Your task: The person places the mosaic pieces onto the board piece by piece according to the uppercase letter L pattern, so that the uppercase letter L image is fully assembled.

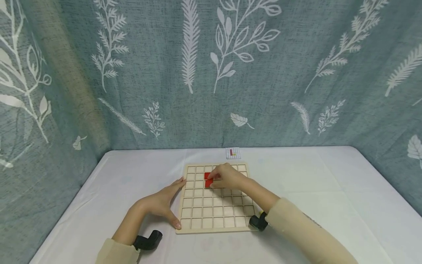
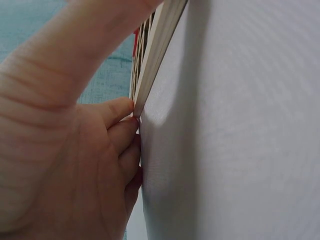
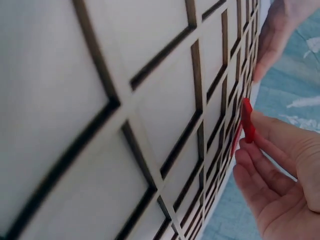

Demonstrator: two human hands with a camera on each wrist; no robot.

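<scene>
A wooden grid board [image 1: 197,231] lies on the white table, its squares marked off by raised ridges. My left hand [image 1: 161,201] spreads along the board's left side, thumb at the near corner and fingertips touching the edge farther up. In the left wrist view those fingers [image 2: 131,135] press against the board's side. Over the upper part of the grid, my right hand [image 1: 227,176] pinches a red square tile [image 3: 247,120] between thumb and fingers, tilted just off the board. Another red tile [image 1: 207,175] lies in the grid beside it, partly behind the fingers.
A small card [image 1: 233,153] with a printed grid and coloured squares lies beyond the board, near the table's back edge. A patterned green-blue curtain [image 1: 158,73] hangs behind the table [image 1: 323,183]. A bit of yellow [image 1: 261,212] shows beside the right wrist camera.
</scene>
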